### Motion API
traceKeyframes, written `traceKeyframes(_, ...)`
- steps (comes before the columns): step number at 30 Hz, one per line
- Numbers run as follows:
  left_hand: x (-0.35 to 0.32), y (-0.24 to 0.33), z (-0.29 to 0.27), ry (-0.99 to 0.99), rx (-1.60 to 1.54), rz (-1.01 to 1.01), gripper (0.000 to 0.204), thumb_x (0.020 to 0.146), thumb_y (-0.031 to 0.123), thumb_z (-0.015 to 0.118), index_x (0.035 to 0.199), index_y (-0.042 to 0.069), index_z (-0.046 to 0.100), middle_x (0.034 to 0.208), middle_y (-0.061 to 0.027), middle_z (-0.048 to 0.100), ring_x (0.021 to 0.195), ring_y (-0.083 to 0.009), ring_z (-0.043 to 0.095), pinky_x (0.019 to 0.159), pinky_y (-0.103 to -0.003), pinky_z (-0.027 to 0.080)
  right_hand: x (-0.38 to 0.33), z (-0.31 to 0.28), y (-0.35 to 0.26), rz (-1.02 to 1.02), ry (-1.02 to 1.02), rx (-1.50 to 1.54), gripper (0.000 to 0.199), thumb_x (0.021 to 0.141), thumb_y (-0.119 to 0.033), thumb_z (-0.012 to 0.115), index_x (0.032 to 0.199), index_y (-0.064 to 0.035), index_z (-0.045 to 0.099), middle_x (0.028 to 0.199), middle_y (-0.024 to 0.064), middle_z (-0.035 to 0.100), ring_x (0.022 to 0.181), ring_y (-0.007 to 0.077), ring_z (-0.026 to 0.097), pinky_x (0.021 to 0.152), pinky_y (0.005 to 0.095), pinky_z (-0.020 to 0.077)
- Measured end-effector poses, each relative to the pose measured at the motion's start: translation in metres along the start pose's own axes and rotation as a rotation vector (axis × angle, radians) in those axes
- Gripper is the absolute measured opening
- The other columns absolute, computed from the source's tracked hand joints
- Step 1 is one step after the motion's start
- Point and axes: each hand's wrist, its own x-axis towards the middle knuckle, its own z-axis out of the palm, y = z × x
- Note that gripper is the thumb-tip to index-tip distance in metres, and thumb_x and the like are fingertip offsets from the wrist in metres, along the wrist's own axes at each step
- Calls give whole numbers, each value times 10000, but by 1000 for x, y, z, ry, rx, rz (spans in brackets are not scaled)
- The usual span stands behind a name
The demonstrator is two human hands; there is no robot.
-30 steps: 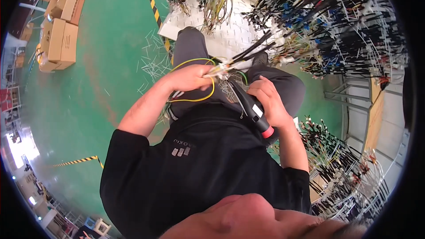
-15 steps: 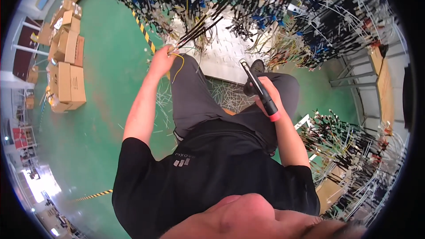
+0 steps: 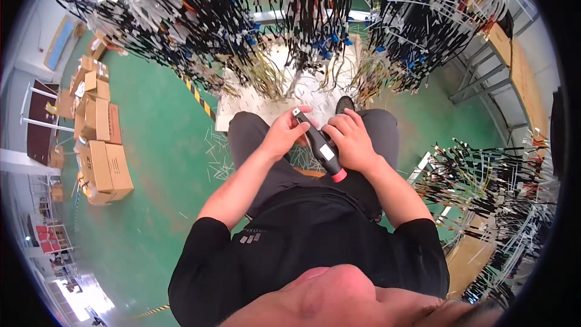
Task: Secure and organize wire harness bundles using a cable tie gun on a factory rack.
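Observation:
Above my lap, a black handheld tool (image 3: pixel 315 140) lies slanted, with a small metallic tip at its far left end, a white label and a red near end. My left hand (image 3: pixel 283 135) is closed around the tip end, thumb along its top. My right hand (image 3: pixel 353 143) is closed on the tool's right side, its fingers curled and partly hidden. Beyond both hands hang dense bundles of black wires (image 3: pixel 311 9) with white and blue connectors. They stand apart from my hands, above a white board (image 3: pixel 227 102).
Open cardboard boxes (image 3: pixel 109 166) line the green floor at the left. White strip offcuts (image 3: pixel 219 156) are scattered by my legs. At the right are more hanging wire bundles (image 3: pixel 472 175) and a wooden bench (image 3: pixel 521 82) on a metal frame. Striped tape (image 3: pixel 196 95) crosses the floor.
My left hand has let go of a wire bundle and moved right onto the tool. My right hand has shifted left and lower with the tool. The wires now hang straight.

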Motion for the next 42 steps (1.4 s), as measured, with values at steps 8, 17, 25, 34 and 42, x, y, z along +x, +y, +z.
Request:
traceKeyframes(8, 16, 2, -30, 21, 1094, 230, 592, 902, 171, 805, 1429, 2, 595, 1285, -217, 704, 1131, -353, 710, 1015, -429, 565, -15, 0, 52, 171, 178, 241, 431, 785, -95, 757, 1201, -32, 663, 1183, 156, 660, 1160, 378, 633, 1046, 438, 496)
traceKeyframes(17, 81, 156, 41, -110, 1120, 775, 673, 902, 126, 798, 1525, 65, 551, 1533, -163, 591, 1323, -308, 635, 1107, -398, 524, -9, 7, 64, 362, 357, 637, 471, 791, 30, 736, 1244, -55, 638, 1135, 116, 664, 1069, 325, 664, 981, 379, 512)
traceKeyframes(25, 149, 243, 106, 10, 825, 714, 1022, 945, 291, 791, 1662, -83, 166, 1700, -302, 306, 1455, -372, 529, 1186, -406, 449, -15, 19, 73, 497, 485, 1091, 428, 866, 0, 717, 1287, -38, 651, 1176, 67, 719, 1109, 186, 662, 1005, 349, 503)
traceKeyframes(34, 156, 238, 82, 259, 851, 743, 940, 970, 267, 730, 1637, -121, 193, 1707, -334, 250, 1608, -399, 270, 1311, -398, 230, -21, 24, 78, 502, 464, 1073, 428, 851, -10, 744, 1270, -51, 666, 1155, 53, 724, 1123, 190, 669, 1033, 356, 494)
traceKeyframes(42, 141, 296, 135, 342, 1082, 617, 938, 924, 366, 766, 1584, -122, 312, 1456, -367, 518, 1287, -455, 581, 1023, -466, 511, -24, 26, 79, 510, 456, 1041, 417, 843, -10, 749, 1251, -45, 666, 1155, 63, 729, 1128, 205, 676, 1035, 364, 500)
